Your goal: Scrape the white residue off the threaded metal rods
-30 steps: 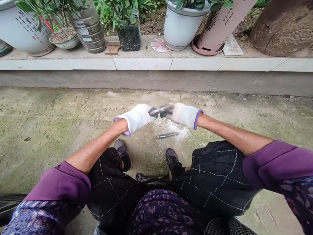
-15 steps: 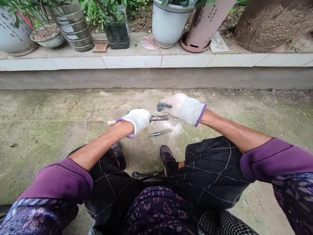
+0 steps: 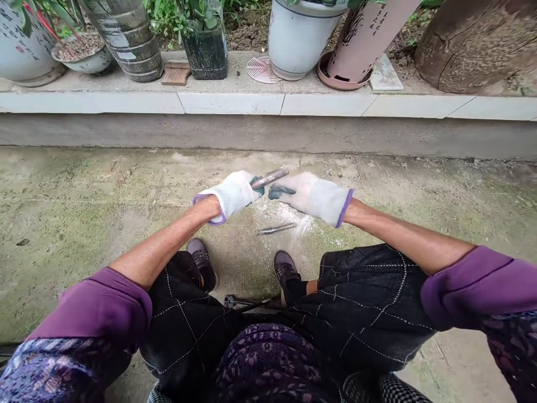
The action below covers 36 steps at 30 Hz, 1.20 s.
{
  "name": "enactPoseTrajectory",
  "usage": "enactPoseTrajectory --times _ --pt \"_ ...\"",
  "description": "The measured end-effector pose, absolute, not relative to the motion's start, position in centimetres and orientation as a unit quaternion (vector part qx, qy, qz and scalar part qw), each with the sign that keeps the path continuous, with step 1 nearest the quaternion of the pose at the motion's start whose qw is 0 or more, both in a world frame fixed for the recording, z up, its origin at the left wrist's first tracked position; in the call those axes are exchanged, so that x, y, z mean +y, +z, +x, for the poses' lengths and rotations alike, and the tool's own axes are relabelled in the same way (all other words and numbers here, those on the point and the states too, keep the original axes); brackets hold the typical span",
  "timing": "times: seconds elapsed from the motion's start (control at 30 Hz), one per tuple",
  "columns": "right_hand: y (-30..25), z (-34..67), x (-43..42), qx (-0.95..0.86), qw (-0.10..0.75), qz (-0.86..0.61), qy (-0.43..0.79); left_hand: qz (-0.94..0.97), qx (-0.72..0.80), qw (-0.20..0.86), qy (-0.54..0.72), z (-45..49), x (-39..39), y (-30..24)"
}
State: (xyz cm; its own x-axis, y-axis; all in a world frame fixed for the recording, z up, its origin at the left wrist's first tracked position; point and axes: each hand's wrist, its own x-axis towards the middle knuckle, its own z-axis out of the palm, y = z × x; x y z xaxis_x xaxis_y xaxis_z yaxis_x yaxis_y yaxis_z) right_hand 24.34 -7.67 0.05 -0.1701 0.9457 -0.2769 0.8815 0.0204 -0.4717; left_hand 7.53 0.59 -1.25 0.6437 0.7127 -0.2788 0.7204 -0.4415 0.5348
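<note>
1. One stretch of concrete ground fills most of what I get on my feed.
2. Beyond it I see a tiled ledge bearing a white pot and, right of that, a pink pot in a saucer.
3. A patch of white powder lies on the ground between the person's feet and the ledge.
4. I have two gloved hands near each other: the left hand clamped on a rod, the right hand with fingers curled; I cannot tell whether it grips anything.
5. The brown-grey rod juts from the left fist, tilted up toward the right hand; contact there is unclear to me.
6. A thinner metal rod lies below, on the ground beside the powder.
</note>
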Motion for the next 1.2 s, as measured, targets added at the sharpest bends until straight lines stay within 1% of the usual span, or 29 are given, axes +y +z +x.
enactPoseTrajectory --times 0.1,0.13,0.17,0.2,0.23,0.27,0.33,0.4,0.47,0.53,0.63,0.7,0.8,0.83,0.9,0.97,1.07,1.13,1.2 --pt "1.0 23.1 -7.9 -0.754 -0.107 -0.625 0.171 0.884 0.404 0.191 -0.137 7.9 1.0 -2.6" --pt "1.3 23.0 -7.9 -0.759 -0.132 -0.617 0.158 0.888 0.392 0.155 -0.187 8.0 0.9 -2.8" --pt "1.5 23.1 -7.8 -0.761 -0.137 -0.615 0.154 0.888 0.375 0.130 -0.231 8.0 0.6 -2.7" --pt "1.6 23.3 -7.6 -0.761 -0.121 -0.618 0.158 0.889 0.355 0.122 -0.264 8.1 0.2 -2.5" --pt "1.7 23.7 -7.3 -0.758 -0.086 -0.623 0.172 0.891 0.332 0.132 -0.281 8.0 -0.1 -2.0" --pt "1.7 24.2 -7.1 -0.752 -0.039 -0.628 0.197 0.893 0.311 0.164 -0.280 8.0 -0.5 -1.5" --pt "1.6 25.1 -6.6 -0.727 0.071 -0.623 0.281 0.887 0.299 0.267 -0.227 7.6 -0.8 -0.1" --pt "1.6 25.5 -6.3 -0.673 0.168 -0.616 0.374 0.851 0.342 0.372 -0.146 7.1 -0.8 1.2" --pt "1.6 25.4 -6.4 -0.592 0.241 -0.627 0.445 0.800 0.401 0.439 -0.075 6.7 -0.5 2.2" --pt "1.5 25.0 -6.6 -0.511 0.306 -0.629 0.501 0.769 0.438 0.464 -0.032 6.6 -0.2 2.7" --pt "1.0 24.4 -6.7 -0.409 0.385 -0.567 0.602 0.756 0.472 0.453 -0.010 7.3 -0.1 2.6" --pt "0.5 24.1 -6.6 -0.357 0.413 -0.531 0.648 0.758 0.486 0.435 -0.005 7.9 -0.2 2.1" --pt "0.1 23.9 -6.4 -0.333 0.437 -0.534 0.643 0.759 0.480 0.440 -0.002 8.1 -0.3 1.2" --pt "0.2 23.9 -6.4 -0.333 0.447 -0.539 0.631 0.756 0.461 0.466 0.002 8.0 -0.3 0.9" --pt "0.6 24.2 -6.5 -0.337 0.465 -0.543 0.613 0.728 0.406 0.553 0.007 7.3 -0.1 0.5" --pt "1.1 24.6 -6.5 -0.345 0.472 -0.545 0.601 0.678 0.350 0.646 -0.024 6.3 0.2 0.2" --pt "1.3 25.4 -6.4 -0.383 0.467 -0.569 0.559 0.618 0.316 0.716 -0.071 5.2 0.3 0.2" --pt "0.8 25.6 -6.2 -0.441 0.442 -0.603 0.496 0.611 0.320 0.722 -0.052 5.0 0.1 0.5" --pt "0.1 25.6 -6.1 -0.529 0.385 -0.633 0.414 0.623 0.345 0.702 -0.028 5.2 0.0 0.7"
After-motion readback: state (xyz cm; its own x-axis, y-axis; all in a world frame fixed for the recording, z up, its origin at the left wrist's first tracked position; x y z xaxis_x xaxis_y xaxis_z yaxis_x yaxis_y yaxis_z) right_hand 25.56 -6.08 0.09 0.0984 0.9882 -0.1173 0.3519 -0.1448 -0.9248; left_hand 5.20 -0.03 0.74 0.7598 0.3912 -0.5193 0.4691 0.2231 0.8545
